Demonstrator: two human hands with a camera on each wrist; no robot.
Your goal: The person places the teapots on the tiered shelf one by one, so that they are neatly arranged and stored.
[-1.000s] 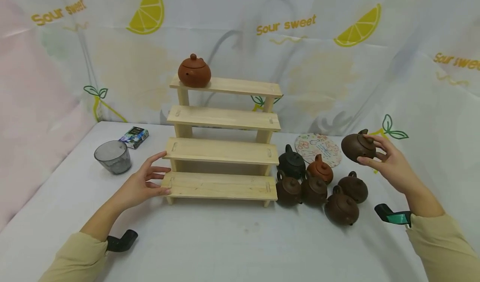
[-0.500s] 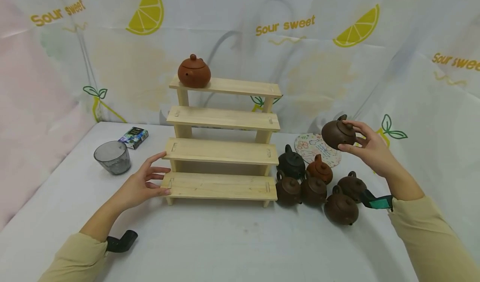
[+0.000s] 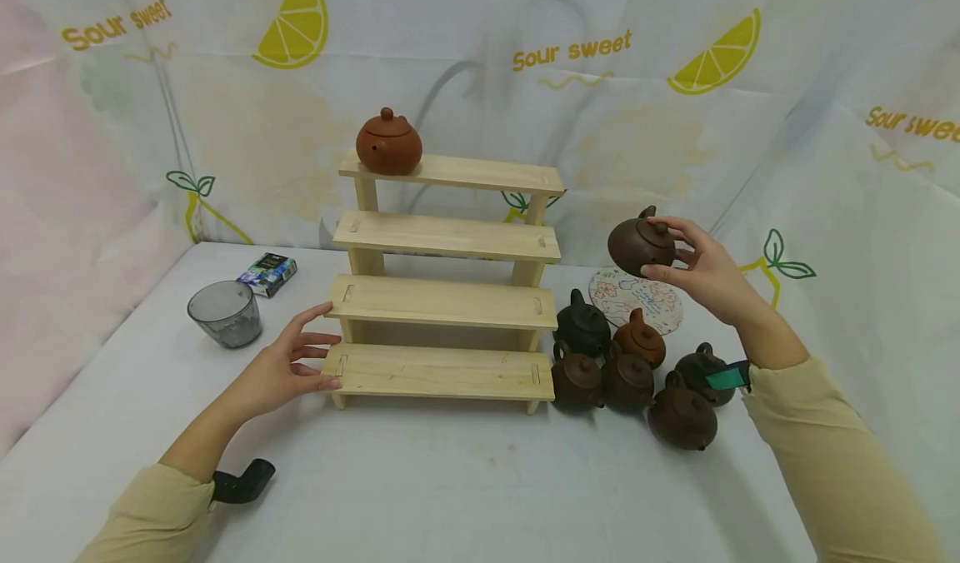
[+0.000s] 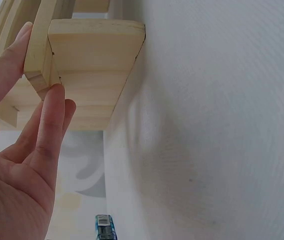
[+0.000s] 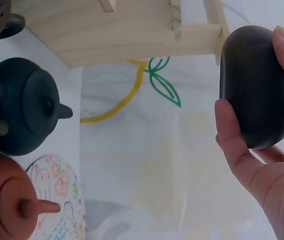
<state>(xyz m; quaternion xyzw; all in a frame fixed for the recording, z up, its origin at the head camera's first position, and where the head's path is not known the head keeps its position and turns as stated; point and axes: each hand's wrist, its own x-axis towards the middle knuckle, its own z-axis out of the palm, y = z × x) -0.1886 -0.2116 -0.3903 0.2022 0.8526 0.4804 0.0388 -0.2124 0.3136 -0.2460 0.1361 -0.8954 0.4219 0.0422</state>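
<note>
My right hand (image 3: 708,278) grips a dark brown teapot (image 3: 633,248) in the air, right of the wooden step shelf (image 3: 442,299). The right wrist view has the teapot's smooth rounded side (image 5: 255,90) between thumb and fingers. At the shelf's left end my left hand (image 3: 273,373) holds the lowest boards by their edges; in the left wrist view its thumb and fingertips (image 4: 54,97) lie on either side of a board end. On the top board, at the left, stands a reddish-brown teapot (image 3: 390,146). The three lower boards bear nothing.
Several teapots crowd the table right of the shelf, among them a black one (image 3: 582,327), an orange-brown one (image 3: 640,342) and a brown one (image 3: 682,417). Behind them lies a patterned round mat (image 3: 626,296). A grey glass bowl (image 3: 228,313) and a small box (image 3: 268,274) stand at left.
My right hand has carried the dark brown teapot leftward and upward, from beyond the round mat to above it. The left hand has stayed at the shelf's end.
</note>
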